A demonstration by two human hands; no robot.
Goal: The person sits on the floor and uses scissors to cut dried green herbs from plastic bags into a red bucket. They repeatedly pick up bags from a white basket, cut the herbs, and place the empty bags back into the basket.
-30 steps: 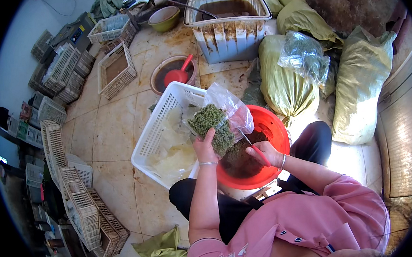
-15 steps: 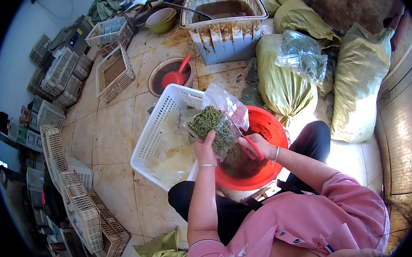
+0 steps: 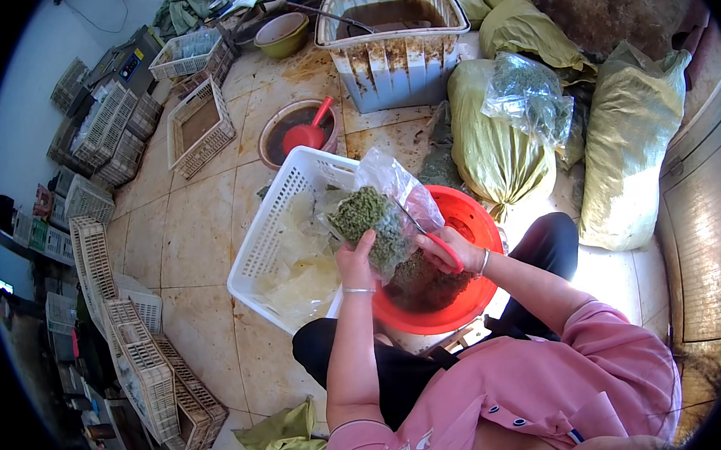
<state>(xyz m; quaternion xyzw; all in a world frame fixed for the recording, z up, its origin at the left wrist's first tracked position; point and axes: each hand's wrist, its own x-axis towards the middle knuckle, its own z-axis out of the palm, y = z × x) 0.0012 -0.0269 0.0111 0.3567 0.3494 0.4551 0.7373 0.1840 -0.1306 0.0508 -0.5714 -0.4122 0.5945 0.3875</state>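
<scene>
My left hand (image 3: 355, 265) grips a clear plastic bag stuffed with a clump of green, grainy plant material (image 3: 360, 212). In my right hand (image 3: 467, 249) is a pair of scissors with red handles (image 3: 450, 256). Its metal blades point up and left beside the bag, and I cannot tell whether they touch the plastic. Beneath my hands, a red basin (image 3: 486, 223) holds dark brown, loose matter (image 3: 425, 286). Left of it stands a white plastic basket (image 3: 244, 271) with crumpled clear plastic (image 3: 302, 283) inside. More clear film (image 3: 399, 176) hangs beyond the blades.
A bowl of dark liquid (image 3: 272, 152) with a red scoop (image 3: 304, 135) sits past the basket. Farther off is a stained tub (image 3: 400, 76) of brown liquid. Full woven sacks (image 3: 498, 153) stand at right. Stacked crates (image 3: 139, 349) line the left side.
My right hand and the scissors have shifted slightly, the blades now lying a little farther right. The hanging film has spread out to the right. My left hand stays almost in place.
</scene>
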